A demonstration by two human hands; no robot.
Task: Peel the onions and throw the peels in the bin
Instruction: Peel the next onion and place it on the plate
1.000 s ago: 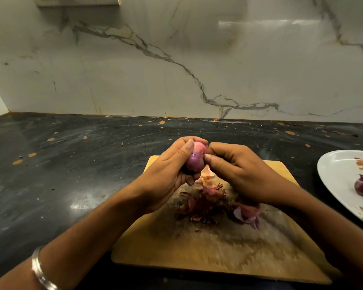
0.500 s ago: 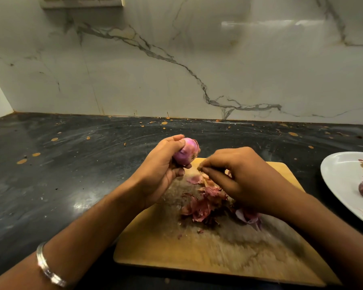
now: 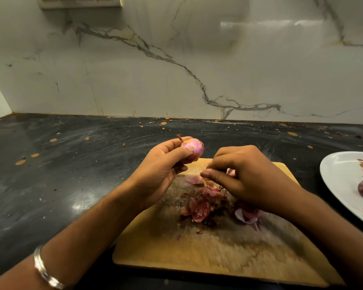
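Pink onion [image 3: 192, 149] held above the wooden cutting board's [image 3: 197, 254] far edge.
Left hand [image 3: 166, 168] grips it with thumb and fingers; right hand [image 3: 243, 176] pinches a scrap of peel over the peel pile [image 3: 203, 206].

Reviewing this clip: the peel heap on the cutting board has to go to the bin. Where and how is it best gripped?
Probably at the thick middle of the peel heap, coming from above with fingers spread and closing inward. The pieces are thin, loose and curled, lying flat on the cutting board, so a side pinch would likely lift only one flake. The right hand hovers nearest; the left hand grips the onion.
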